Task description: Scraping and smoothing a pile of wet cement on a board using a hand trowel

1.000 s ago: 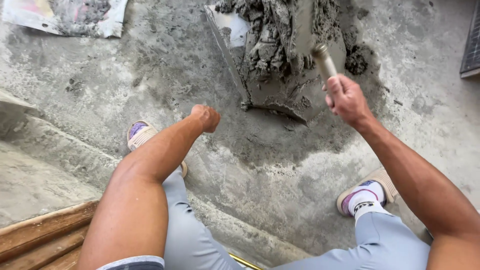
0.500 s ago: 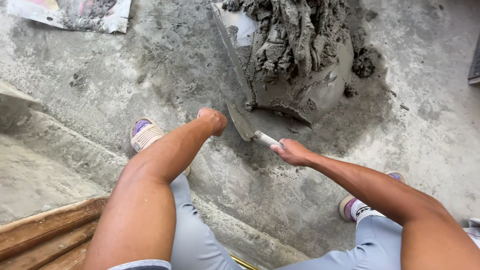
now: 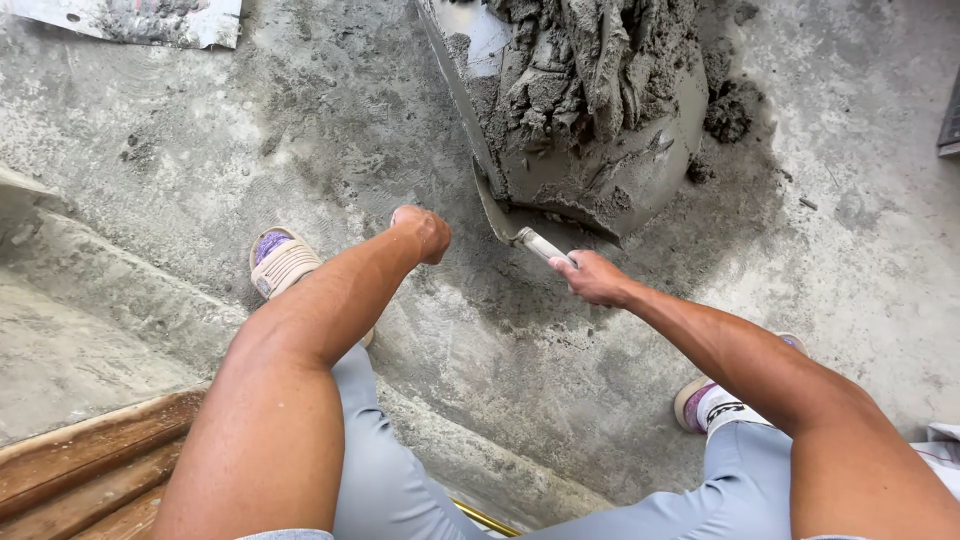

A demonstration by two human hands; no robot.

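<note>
On the wet concrete floor point(image 3: 860, 260), centre: right hand point(image 3: 592, 277) clamped on a trowel point(image 3: 520, 232), blade against the grey mortar heap point(image 3: 600, 110). Left hand point(image 3: 424, 232) fisted, holding nothing visible. Top left: flat, mortar-smeared white package point(image 3: 130, 18), label illegible.

Building site: wet mortar heap point(image 3: 600, 110) on rough concrete floor point(image 3: 850, 260), wooden planks point(image 3: 80, 470).

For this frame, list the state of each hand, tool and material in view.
right hand: closed on the trowel handle
trowel: blade edge at the foot of the heap
left hand: fisted, empty
mortar heap: wet, piled, ridged
floor: smeared grey
wooden planks: lying flat
</note>
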